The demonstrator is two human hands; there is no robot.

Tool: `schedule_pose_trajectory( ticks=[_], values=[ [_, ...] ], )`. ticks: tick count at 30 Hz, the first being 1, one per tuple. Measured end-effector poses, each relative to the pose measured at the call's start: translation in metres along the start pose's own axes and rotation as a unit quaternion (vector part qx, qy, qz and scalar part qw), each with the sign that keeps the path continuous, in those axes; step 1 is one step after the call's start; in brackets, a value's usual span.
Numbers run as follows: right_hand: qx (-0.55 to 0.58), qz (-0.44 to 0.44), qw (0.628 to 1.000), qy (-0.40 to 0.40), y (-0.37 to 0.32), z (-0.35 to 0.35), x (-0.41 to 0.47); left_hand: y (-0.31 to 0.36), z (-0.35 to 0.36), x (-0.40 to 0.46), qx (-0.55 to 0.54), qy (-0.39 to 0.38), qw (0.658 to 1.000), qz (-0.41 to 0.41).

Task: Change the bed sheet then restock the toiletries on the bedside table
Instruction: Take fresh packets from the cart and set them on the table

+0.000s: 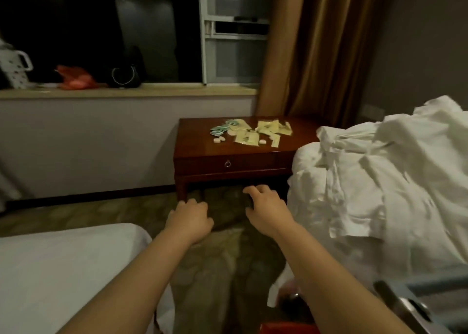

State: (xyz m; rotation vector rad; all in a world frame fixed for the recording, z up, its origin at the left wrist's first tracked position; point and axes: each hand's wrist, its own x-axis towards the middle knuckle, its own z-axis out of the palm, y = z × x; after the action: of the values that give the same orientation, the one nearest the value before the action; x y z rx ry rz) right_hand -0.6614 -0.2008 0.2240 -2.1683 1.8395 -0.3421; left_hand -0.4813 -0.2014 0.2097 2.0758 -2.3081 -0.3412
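Down low, both arms reach forward over the carpet: the left hand [191,218] and right hand [266,210] hang with fingers loosely curled, holding nothing. Just beyond them stands the wooden bedside table [202,141], with toiletry packets [250,132] scattered on its top. Rumpled white bed sheets [379,181] are heaped on the bed to the right.

Toiletry sachets [249,131] scattered on bedside table [197,146]
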Motion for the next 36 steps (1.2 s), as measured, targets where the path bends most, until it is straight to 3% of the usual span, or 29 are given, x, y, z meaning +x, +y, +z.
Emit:
schedule_pose_trajectory(
  ticks=[8, 18, 23, 30, 36],
  values=[
    [-0.006, 0.090, 0.995, -0.034, 0.079, 0.016, 0.138, 0.030, -0.021, 0.187, -0.033, 0.028, 0.998, 0.040],
    [-0.050, 0.056, 0.996, 0.045, 0.107, -0.040, 0.391, 0.027, -0.006, 0.402, -0.023, -0.054, 0.998, 0.027],
    [-0.053, 0.110, 0.992, 0.037, 0.150, -0.021, 0.495, 0.037, -0.031, 0.541, -0.018, -0.025, 0.997, 0.075],
    [-0.046, 0.208, 0.976, -0.049, 0.230, -0.005, 0.567, 0.094, -0.051, 0.690, 0.003, -0.012, 0.989, 0.148],
    [-0.028, 0.191, 0.981, -0.002, 0.305, -0.027, 0.679, 0.147, -0.005, 0.786, -0.009, -0.083, 0.987, 0.136]
  ],
)
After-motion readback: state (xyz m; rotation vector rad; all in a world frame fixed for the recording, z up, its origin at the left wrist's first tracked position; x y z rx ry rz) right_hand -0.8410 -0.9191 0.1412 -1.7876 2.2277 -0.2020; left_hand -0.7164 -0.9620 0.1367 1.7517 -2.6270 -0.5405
